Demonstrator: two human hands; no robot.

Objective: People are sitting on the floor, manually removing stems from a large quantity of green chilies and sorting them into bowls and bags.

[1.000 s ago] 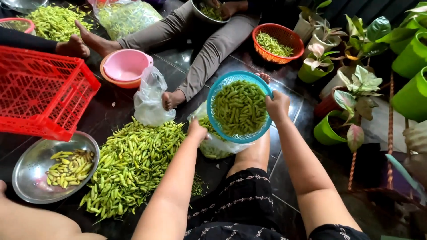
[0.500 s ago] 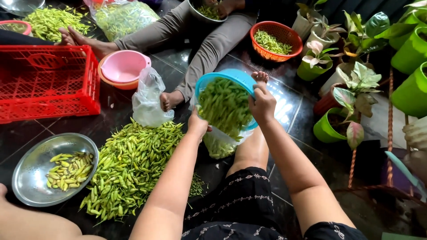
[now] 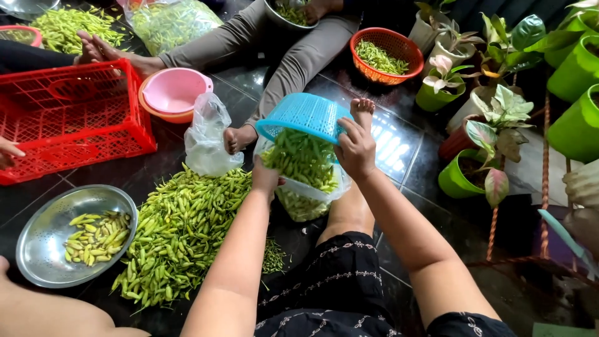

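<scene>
I hold a blue plastic basket [image 3: 306, 115] tipped nearly upside down over a clear plastic bag [image 3: 306, 200]. Green chillies [image 3: 299, 159] are sliding from it into the bag. My right hand [image 3: 355, 150] grips the basket's rim on the right side. My left hand [image 3: 265, 178] holds the basket's lower left edge together with the bag's mouth. A big heap of green chillies [image 3: 181, 231] lies on the dark floor to the left of my knee.
A steel colander [image 3: 37, 249] with some chillies sits at the lower left. A red crate [image 3: 68, 118], pink bowls [image 3: 175, 93] and an empty clear bag [image 3: 209, 140] lie beyond. Another person sits opposite; an orange basket [image 3: 384, 56] and potted plants [image 3: 493, 143] stand on the right.
The blue basket was level and full one second ago. I have tipped it over towards the bag, and the chillies now pour out.
</scene>
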